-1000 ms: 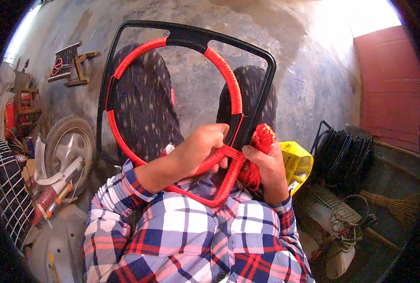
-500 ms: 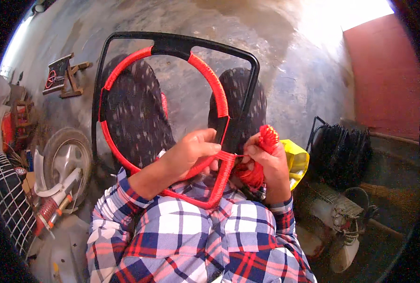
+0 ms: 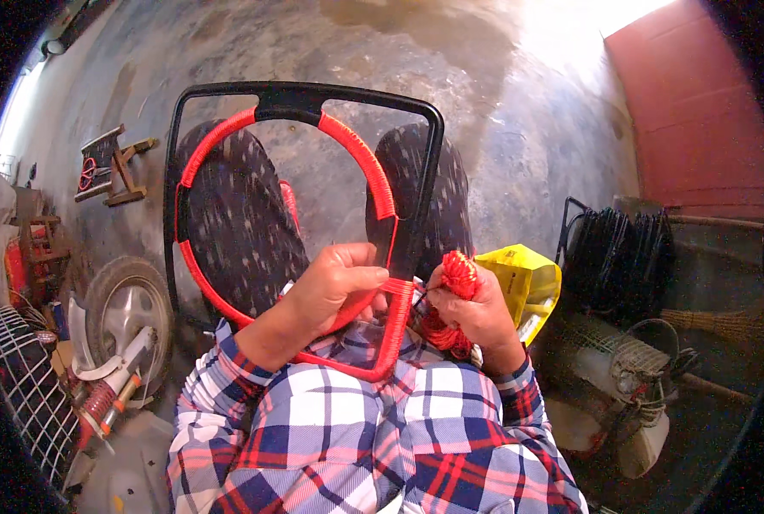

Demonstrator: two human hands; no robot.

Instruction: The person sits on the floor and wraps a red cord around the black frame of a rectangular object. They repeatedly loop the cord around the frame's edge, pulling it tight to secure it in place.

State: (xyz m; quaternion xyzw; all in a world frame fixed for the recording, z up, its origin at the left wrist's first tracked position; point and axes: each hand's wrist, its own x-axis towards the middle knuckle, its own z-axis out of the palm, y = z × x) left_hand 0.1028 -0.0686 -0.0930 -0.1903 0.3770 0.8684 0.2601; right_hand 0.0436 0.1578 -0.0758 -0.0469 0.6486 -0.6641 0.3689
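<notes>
Over the lap, the left hand (image 3: 335, 287) pinches red cord against the black chair frame (image 3: 300, 101); the right hand (image 3: 476, 313), just right of it, grips a red cord bundle (image 3: 459, 274). Beyond the frame lies stained concrete floor (image 3: 502, 103), a scooter wheel (image 3: 125, 313) to the left, a red door (image 3: 690, 111) far right.

We see the frame (image 3: 300, 103) held upright over our knees. Left of the frame lie a wheel (image 3: 125, 313) and a small stand (image 3: 112, 167); right of it, a bag (image 3: 523, 283) and coiled cables (image 3: 622, 257).
</notes>
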